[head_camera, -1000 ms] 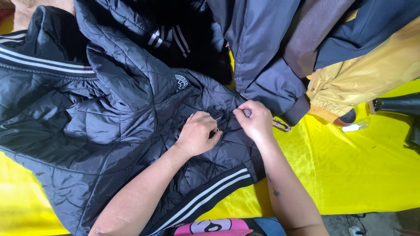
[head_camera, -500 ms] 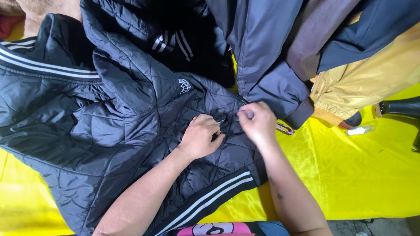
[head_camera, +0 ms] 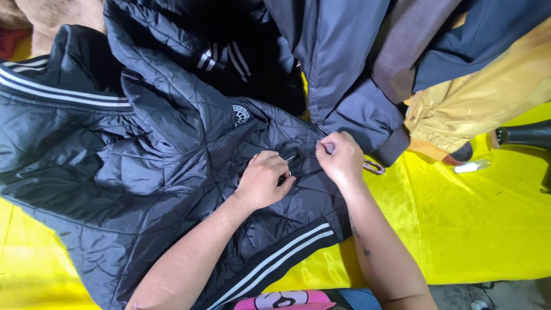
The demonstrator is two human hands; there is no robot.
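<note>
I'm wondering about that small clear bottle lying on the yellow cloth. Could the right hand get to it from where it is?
Probably yes. The right hand pinches the black quilted jacket, and only bare yellow cloth lies between it and the clear bottle.

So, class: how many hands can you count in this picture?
2. The left hand rests on the black quilted jacket; the right hand pinches its edge, just beside. No other hands are in view.

A small round white logo patch sits on the black quilted jacket, near its middle.
</note>
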